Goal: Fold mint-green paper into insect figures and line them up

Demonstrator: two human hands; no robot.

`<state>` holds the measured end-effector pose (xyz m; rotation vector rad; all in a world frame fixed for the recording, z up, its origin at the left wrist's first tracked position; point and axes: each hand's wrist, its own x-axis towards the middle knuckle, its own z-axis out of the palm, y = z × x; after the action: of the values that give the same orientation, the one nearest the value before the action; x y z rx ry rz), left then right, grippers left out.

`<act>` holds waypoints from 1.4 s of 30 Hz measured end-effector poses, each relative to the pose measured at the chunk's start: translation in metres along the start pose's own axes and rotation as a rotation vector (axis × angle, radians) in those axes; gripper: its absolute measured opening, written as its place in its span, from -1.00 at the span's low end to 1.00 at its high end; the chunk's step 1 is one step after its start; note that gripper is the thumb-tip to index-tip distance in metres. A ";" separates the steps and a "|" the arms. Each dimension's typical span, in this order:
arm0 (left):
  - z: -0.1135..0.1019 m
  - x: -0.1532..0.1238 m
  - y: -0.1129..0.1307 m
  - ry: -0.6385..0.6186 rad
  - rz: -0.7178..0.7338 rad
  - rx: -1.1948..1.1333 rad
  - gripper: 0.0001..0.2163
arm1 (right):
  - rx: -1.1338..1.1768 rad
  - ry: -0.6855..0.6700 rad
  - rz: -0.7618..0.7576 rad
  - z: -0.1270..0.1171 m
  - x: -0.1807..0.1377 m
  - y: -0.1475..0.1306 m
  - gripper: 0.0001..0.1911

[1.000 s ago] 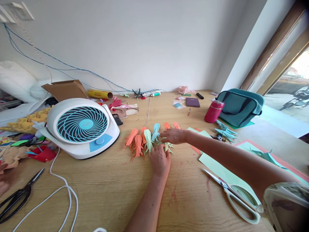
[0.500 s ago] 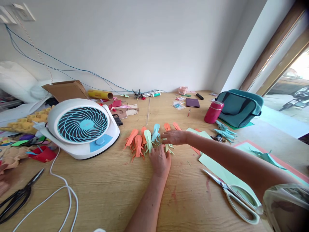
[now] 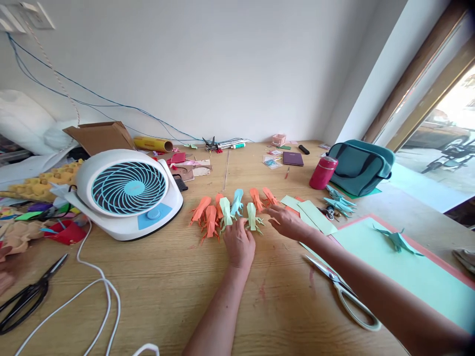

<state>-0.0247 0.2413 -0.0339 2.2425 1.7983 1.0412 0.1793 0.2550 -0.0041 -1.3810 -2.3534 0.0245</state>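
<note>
A row of folded paper figures lies on the wooden table (image 3: 166, 291): orange ones (image 3: 206, 216), a blue one (image 3: 237, 201), and pale green ones (image 3: 251, 216). My left hand (image 3: 239, 243) rests palm down just in front of the row, fingertips touching the green figures. Slightly right of the row hovers my right hand (image 3: 287, 222), fingers spread and holding nothing, nearest two orange figures (image 3: 264, 196).
A white and blue desk fan (image 3: 128, 193) stands at left, its white cable (image 3: 92, 291) trailing forward. Black scissors (image 3: 25, 299) lie front left, white-handled scissors (image 3: 343, 291) front right on green paper sheets (image 3: 401, 267). A red flask (image 3: 322, 173) and teal bag (image 3: 361, 165) sit back right.
My right hand has pulled back from over the row toward the right and lower, uncovering a green figure and the orange ones. The left hand stayed in place. The camera shifted slightly.
</note>
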 end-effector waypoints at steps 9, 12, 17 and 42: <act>-0.007 0.000 -0.010 0.057 0.028 0.006 -0.67 | 0.203 0.185 0.284 0.050 0.003 -0.003 -0.81; -0.012 0.010 -0.023 0.131 -0.024 0.018 -0.70 | 0.255 0.220 0.340 0.054 -0.002 -0.007 -0.88; -0.013 0.019 -0.041 0.186 -0.096 0.048 -0.73 | 0.307 0.249 0.398 0.057 -0.010 -0.020 -0.83; -0.004 0.011 -0.032 0.128 -0.068 0.042 -0.69 | 0.265 0.233 0.354 0.068 -0.007 -0.021 -0.51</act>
<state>-0.0524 0.2594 -0.0406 2.1673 1.9492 1.1693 0.1406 0.2518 -0.0643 -1.5527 -1.8211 0.2521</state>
